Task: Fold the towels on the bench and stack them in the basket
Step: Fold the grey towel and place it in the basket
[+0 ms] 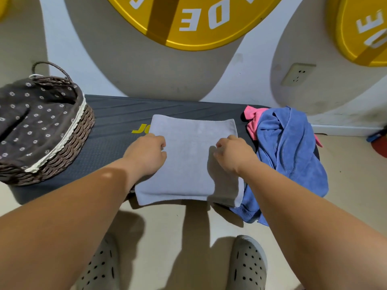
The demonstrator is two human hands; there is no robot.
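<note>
a grey towel (188, 164) lies folded mid-bench (117, 114), overhanging the near edge. the left hand (146, 153) and right hand (232, 153) pinch it with curled fingers. a blue towel (293, 147) and a pink towel (254, 120) lie crumpled at the right end, a wicker basket (81, 126) at the left.
</note>
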